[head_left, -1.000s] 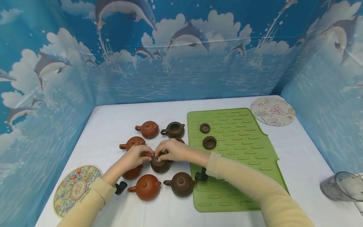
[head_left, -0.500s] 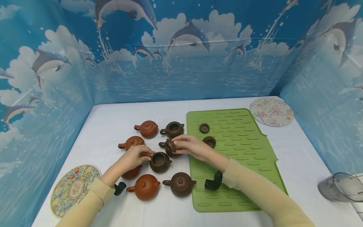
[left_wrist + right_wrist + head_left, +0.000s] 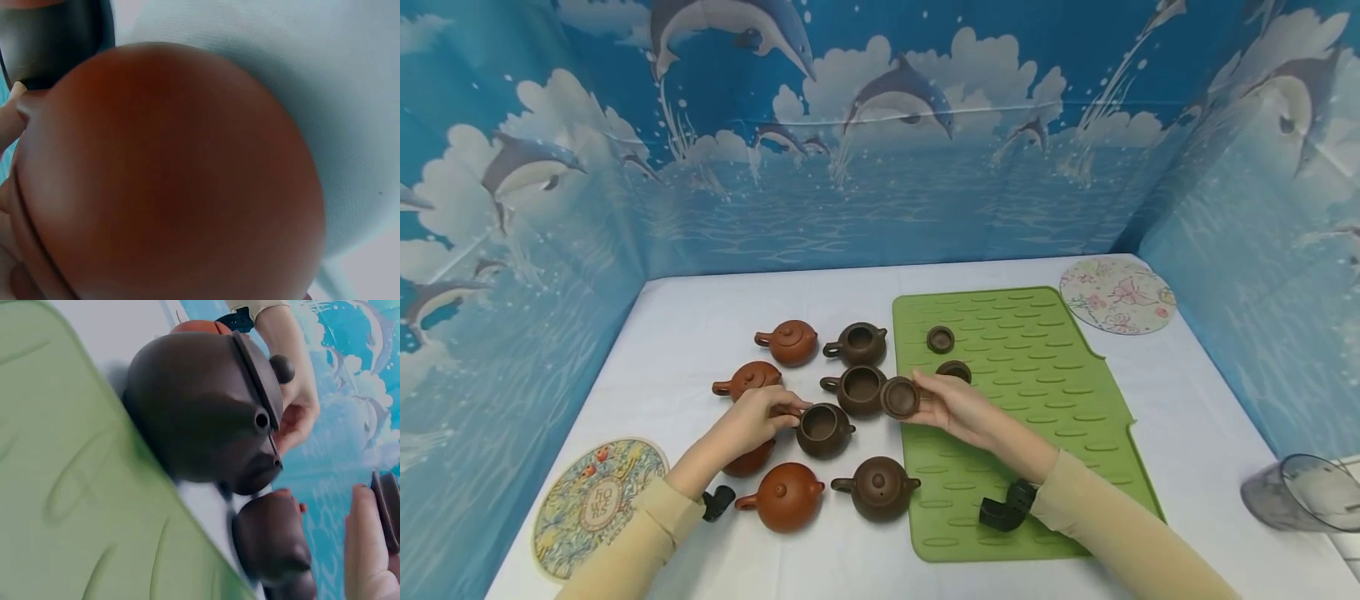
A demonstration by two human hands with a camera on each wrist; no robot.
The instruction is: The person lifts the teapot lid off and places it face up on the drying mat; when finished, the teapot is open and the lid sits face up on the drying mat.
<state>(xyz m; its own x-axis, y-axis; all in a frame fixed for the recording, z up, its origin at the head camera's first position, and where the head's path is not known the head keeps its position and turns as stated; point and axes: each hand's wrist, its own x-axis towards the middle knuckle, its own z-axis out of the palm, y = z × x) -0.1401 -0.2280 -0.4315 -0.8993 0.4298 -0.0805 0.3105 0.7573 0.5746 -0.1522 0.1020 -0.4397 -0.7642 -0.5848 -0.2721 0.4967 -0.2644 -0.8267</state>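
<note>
The left hand (image 3: 765,419) pinches the handle side of an uncovered dark brown teapot (image 3: 824,442), the handle itself mostly hidden by its fingers; the right hand (image 3: 953,406) grips a dark brown lid (image 3: 900,398) between thumb and fingers, raised above the table with its underside turned toward the head camera, over the left edge of the green mat (image 3: 1015,433).

Just beyond the gripped teapot stands a middle uncovered teapot (image 3: 854,402), whose spout side the lid overlaps in the head view; past that is a far uncovered teapot (image 3: 874,348); nearer the person stands a lidded dark brown teapot (image 3: 882,493), upright, its spout pointing to the mat.

Along the left are four reddish-brown teapots, the far one (image 3: 792,343), the second (image 3: 750,380), the third (image 3: 751,460), partly behind the left hand, and the near one (image 3: 786,500); on the mat lie a small lid (image 3: 940,339) and another lid (image 3: 953,370), the latter partly hidden by the right hand.

Farther out on the white tablecloth (image 3: 722,300) are a patterned round mat (image 3: 598,508) at left, a floral round mat (image 3: 1120,294) at far right and a clear cup (image 3: 1273,498) at right; a dolphin-print curtain (image 3: 880,200) hangs behind.
</note>
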